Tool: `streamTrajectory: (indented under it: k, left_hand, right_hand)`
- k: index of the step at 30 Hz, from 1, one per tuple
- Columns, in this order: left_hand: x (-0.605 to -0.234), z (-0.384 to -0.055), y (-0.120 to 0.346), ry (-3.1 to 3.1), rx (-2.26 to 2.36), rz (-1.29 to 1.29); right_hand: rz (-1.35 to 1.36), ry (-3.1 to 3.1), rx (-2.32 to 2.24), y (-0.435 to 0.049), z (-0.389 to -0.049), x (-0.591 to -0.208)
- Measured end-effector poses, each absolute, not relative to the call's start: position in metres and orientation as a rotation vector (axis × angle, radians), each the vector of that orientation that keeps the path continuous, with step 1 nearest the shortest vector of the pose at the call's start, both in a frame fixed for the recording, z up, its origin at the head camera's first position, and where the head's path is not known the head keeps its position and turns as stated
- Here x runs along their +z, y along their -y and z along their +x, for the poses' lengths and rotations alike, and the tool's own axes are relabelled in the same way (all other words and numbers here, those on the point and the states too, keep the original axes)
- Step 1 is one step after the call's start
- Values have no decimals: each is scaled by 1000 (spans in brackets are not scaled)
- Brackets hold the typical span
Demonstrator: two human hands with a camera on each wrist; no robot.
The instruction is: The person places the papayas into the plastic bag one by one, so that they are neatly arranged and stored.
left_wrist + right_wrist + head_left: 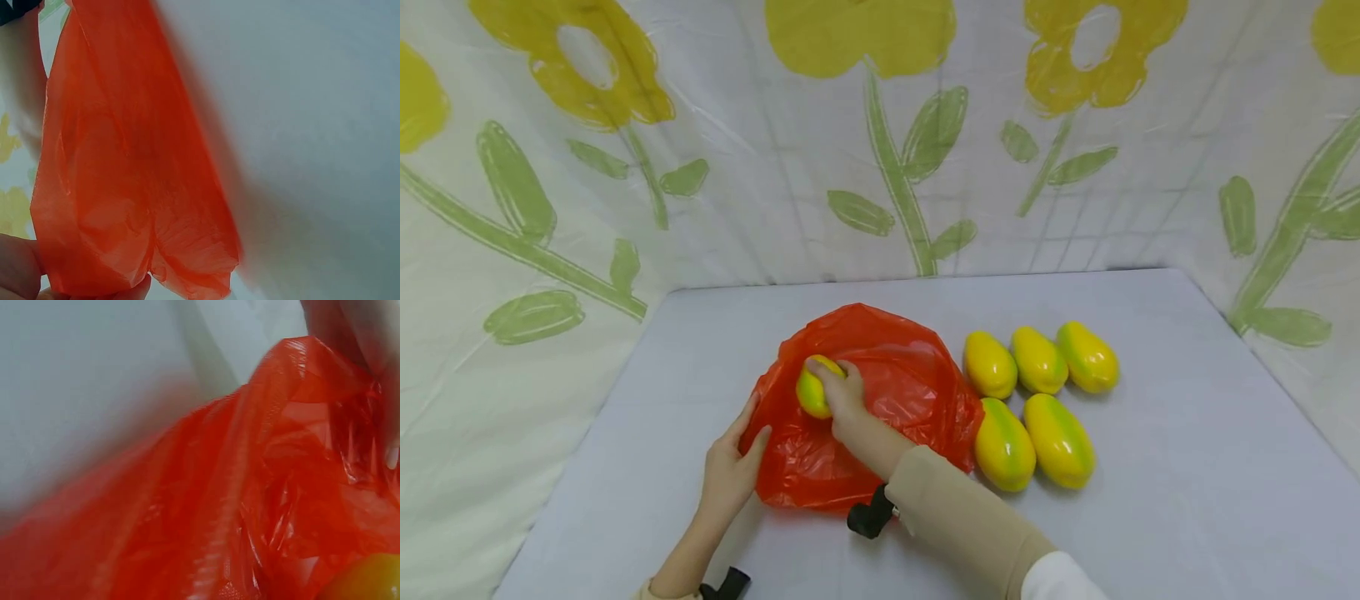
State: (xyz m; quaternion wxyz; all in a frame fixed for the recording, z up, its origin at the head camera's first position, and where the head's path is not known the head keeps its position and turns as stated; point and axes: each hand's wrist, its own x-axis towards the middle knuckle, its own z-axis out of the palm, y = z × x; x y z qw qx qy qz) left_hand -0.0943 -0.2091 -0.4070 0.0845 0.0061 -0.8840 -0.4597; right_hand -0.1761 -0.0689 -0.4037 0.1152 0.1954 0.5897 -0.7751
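Observation:
A red plastic bag lies spread with its mouth wide on the table. My left hand holds the bag's left edge, with the thumb apart from the fingers; in the left wrist view the thin red film hangs between them. My right hand grips a yellow-green papaya over the bag's opening, near its left side. The right wrist view catches only part of that papaya, low in the corner, beside the bag's crumpled rim. The right fingertips are partly hidden by the fruit.
Several more glossy papayas stand in two rows right of the bag: three at the back, including one at the far right, and two in front. The nearer left one touches the bag. A flower-printed curtain borders the pale table.

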Motion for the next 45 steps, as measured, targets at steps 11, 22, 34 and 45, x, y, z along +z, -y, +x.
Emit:
streamTrajectory:
  k: [11, 22, 34, 45]
  left_hand:
    - [-407, -93, 206, 2639, -1382, 18]
    - [-407, -93, 203, 2634, -1415, 39]
    - [-407, -91, 203, 2625, -1416, 45]
    - [-405, -92, 203, 2624, -1390, 34]
  right_hand:
    - [642, -1674, -2290, 70, -183, -412]
    - [554, -2050, -2154, 82, -184, -420]
    - [320, -2439, -2006, 88, -185, -430]
    - [226, -2583, -1958, 95, -186, -433]
